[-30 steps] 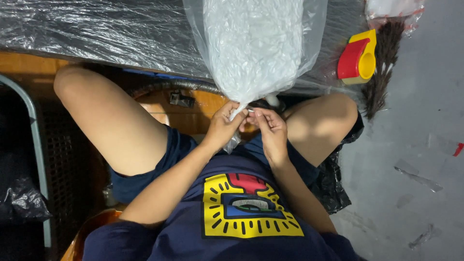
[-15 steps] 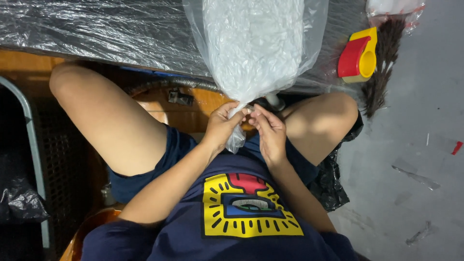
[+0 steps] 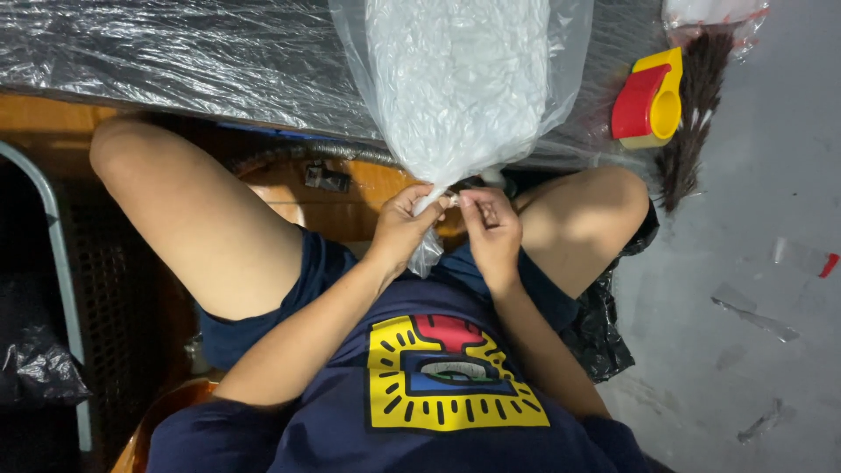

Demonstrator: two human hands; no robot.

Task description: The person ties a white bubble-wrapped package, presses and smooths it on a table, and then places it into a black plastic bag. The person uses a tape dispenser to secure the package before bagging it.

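Both the left hand (image 3: 405, 229) and right hand (image 3: 491, 229) pinch the clear plastic bag's (image 3: 455, 88) twisted neck, perhaps taping it, knees crowding either side, grey floor (image 3: 753, 175) open rightward beside the tape dispenser (image 3: 648, 101).

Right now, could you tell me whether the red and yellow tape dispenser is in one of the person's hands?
No, the tape dispenser lies apart on the floor, while both hands pinch the neck of the clear plastic bag.
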